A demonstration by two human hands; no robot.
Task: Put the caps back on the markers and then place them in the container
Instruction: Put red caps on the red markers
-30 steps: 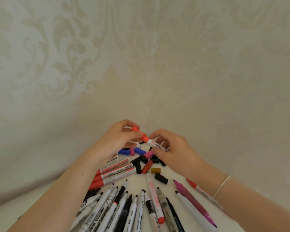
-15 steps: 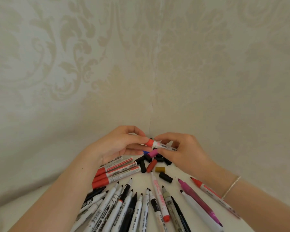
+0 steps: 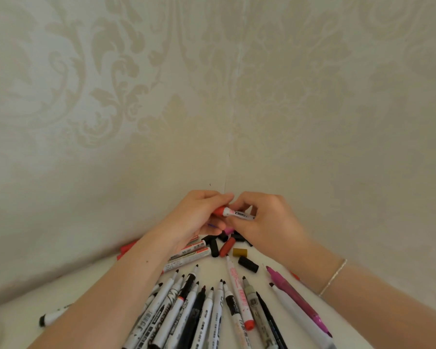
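A white marker (image 3: 238,214) with a red cap (image 3: 219,211) on its left end lies across my two hands, above the table's far corner. My left hand (image 3: 196,217) curls round the red cap end. My right hand (image 3: 264,220) pinches the white barrel. Below them loose caps lie on the white table: black ones (image 3: 214,247), a red one (image 3: 227,247), a mustard one (image 3: 240,252), a pink one (image 3: 228,230). No container is in view.
Several uncapped markers (image 3: 194,308) fan out toward me at the bottom. Capped red markers (image 3: 189,254) lie under my left wrist. A pink pen (image 3: 297,302) lies right. One marker (image 3: 52,317) sits alone at the left. Patterned walls meet in a corner just behind my hands.
The red cap has closed onto the marker; my hands moved together and the marker turned level. The camera dipped, showing more of the table.
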